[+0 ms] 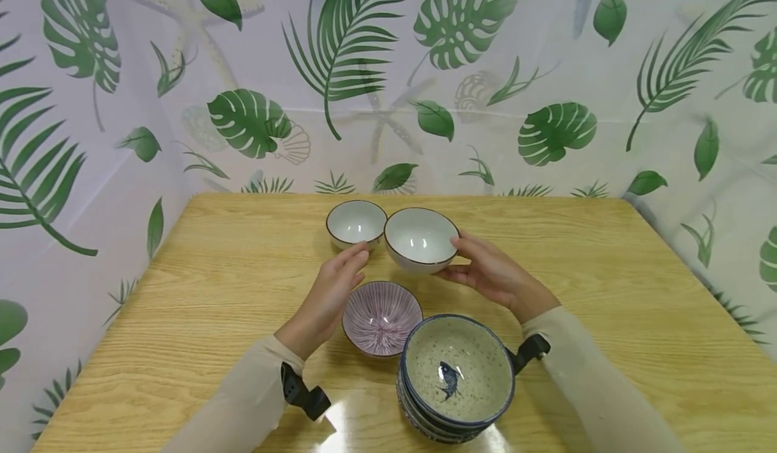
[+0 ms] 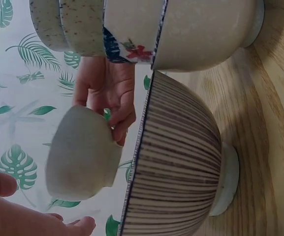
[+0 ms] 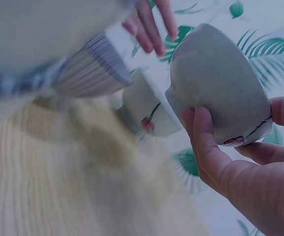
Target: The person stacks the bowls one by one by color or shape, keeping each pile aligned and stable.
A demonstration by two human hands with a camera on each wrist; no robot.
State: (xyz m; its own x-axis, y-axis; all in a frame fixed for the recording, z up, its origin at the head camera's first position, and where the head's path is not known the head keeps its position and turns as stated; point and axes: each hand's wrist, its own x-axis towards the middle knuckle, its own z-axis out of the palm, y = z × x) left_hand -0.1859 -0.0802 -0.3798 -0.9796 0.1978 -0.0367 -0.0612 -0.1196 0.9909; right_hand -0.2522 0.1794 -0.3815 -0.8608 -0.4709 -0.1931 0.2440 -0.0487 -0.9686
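Currently, reading from the left: a pale sleeve [image 1: 237,392] with a black wrist strap [image 1: 293,385], then the person's left grip [image 1: 330,288]. Left grip released, fingers relaxed and fairly straight, grasping nothing. It reaches above the tabletop [image 1: 212,291], beside the striped bowl. In the head view its fingertips overlap the near edge of the small white bowl [image 1: 357,222]; the right wrist view shows a gap between them.

Small white bowl: upright on the tabletop, toward its far edge; dark rim, red flower motif on the outside.

Striped bowl [image 1: 382,318]: upright on the tabletop, nearer the person; purplish streaks radiate from the centre inside, fine stripes outside.

Larger white bowl [image 1: 421,237]: raised off the tabletop, mouth upward, dark rim, just right of the small white bowl. Contact between the two cannot be told.

Bowl stack [image 1: 464,369]: several nested bowls on the tabletop, close to the striped bowl; top one speckled, blue-rimmed, with a blue fish inside.

Right grip [image 1: 494,274]: grasping the larger white bowl, thumb at the rim, fingers against the underside. Leaf-print cloth [image 1: 555,133] hangs behind everything.
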